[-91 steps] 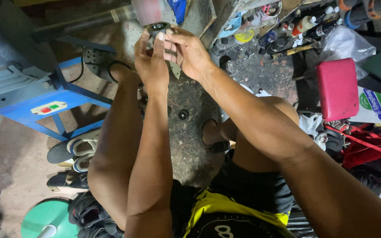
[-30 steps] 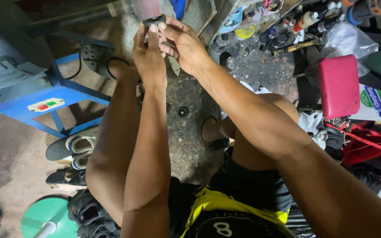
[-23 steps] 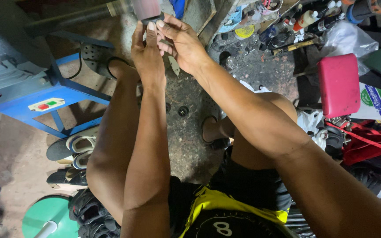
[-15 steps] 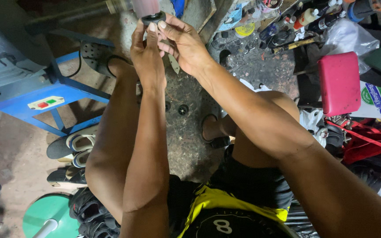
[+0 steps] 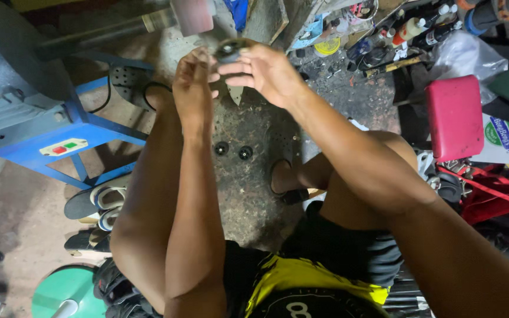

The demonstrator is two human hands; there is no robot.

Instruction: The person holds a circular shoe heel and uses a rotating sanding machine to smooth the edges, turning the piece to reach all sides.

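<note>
Gripping small dark piece (image 5: 229, 50) between both hands, held up just beneath pink grinding wheel (image 5: 192, 16). Right hand (image 5: 269, 70) pinching its top with fingertips; left hand (image 5: 193, 88) closing round its left side. Pale pointed end hanging below. Fingers sitting close to wheel: slipping piece risking grazed fingertips. Blue machine stand (image 5: 60, 132) standing leftward.

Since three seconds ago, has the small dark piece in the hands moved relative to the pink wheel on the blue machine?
Cannot tell. The small dark piece sits just below the pink wheel in both, pinched by left hand and right hand; the camera shifted too.
</note>
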